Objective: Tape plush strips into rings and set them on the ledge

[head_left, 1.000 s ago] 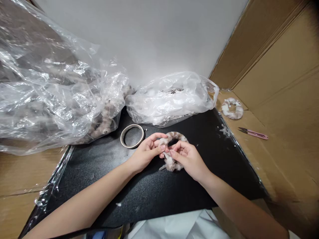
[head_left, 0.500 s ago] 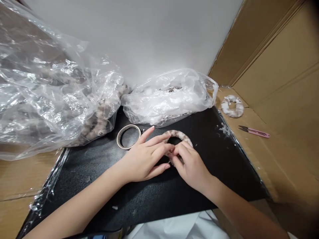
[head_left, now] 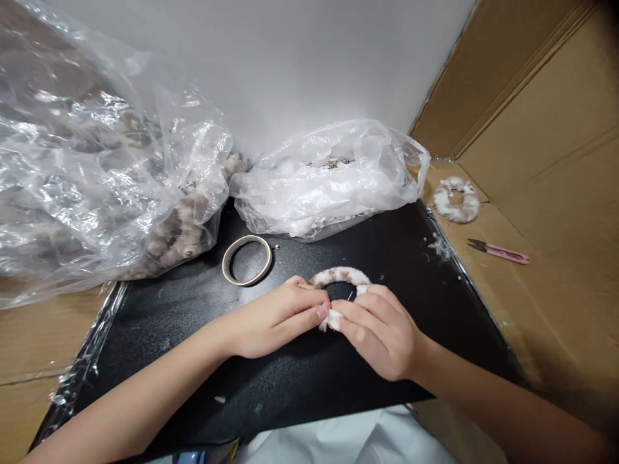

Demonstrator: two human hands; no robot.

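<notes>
A fluffy white-and-brown fabric ring (head_left: 340,276) lies in front of me on the black work surface (head_left: 184,361). At its near side my left hand (head_left: 278,316) pinches the fabric between thumb and fingers. My right hand (head_left: 384,332) is closed on the ring just beside it, and the fingertips of both hands nearly meet at a white tuft (head_left: 333,320). A thin, light, needle-like sliver (head_left: 350,296) shows in the ring's opening by my right fingers; its other end is hidden.
A tape-like roll (head_left: 225,265) lies left of the ring. Behind stand a large clear bag (head_left: 111,187) of furry pieces and a smaller bag (head_left: 333,187) of white material. On cardboard at right lie another fluffy ring (head_left: 457,212) and pink thread snips (head_left: 503,253).
My left hand's spread fingers have closed into a pinch on the ring. My right hand has shifted slightly right and down, and the white tuft now shows between the hands.
</notes>
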